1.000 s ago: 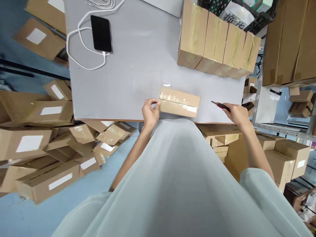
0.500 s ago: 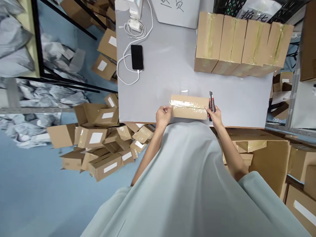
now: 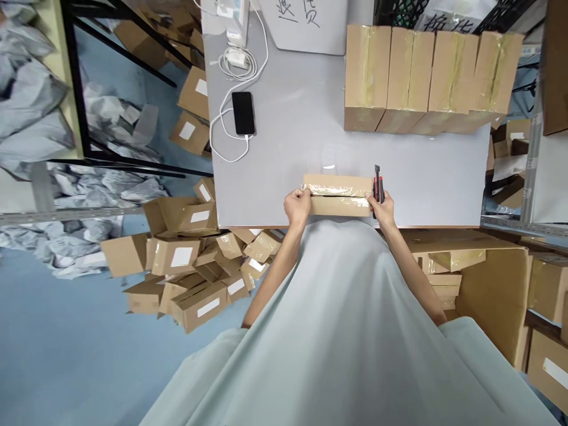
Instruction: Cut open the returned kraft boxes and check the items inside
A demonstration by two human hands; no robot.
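Observation:
A small cardboard box (image 3: 339, 206) lies lengthwise at the table's front edge, shiny clear tape along its top. A dark slit now runs between its two top flaps. My left hand (image 3: 297, 205) is closed on the box's left end, thumb and fingers pinching near the seam. At the right end, my right hand (image 3: 382, 209) pinches the box edge by the seam. A red and black utility knife (image 3: 378, 188) points away from me beside my right hand, partly behind its fingers; whether that hand also holds it I cannot tell.
Several taped cartons (image 3: 408, 71) stand in a row at the table's back right. A phone (image 3: 244, 113) on a white cable lies at the left. Opened boxes (image 3: 199, 296) are heaped on the floor to the left; a large carton (image 3: 492, 302) stands below right.
The gap along the box's top seam has widened and darkened as both hands keep hold of its ends. The view has shifted slightly.

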